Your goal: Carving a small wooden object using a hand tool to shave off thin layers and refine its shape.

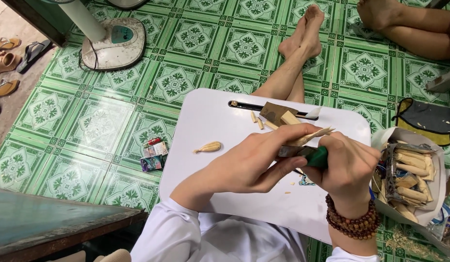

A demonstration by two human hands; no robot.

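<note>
Pale wood is being carved: the left hand [251, 162] has its grip closed around a thin wooden piece [314, 136], and the right hand [343, 167] has its grip closed on a green-handled knife [307, 154] set against it. The piece looks partly shaped, its tip thin and ragged. Left of the grips, a carved piece [209, 147] lies on the white table [210, 121]. Right of them, a bag of carved pieces [409, 179] suggests earlier output.
</note>
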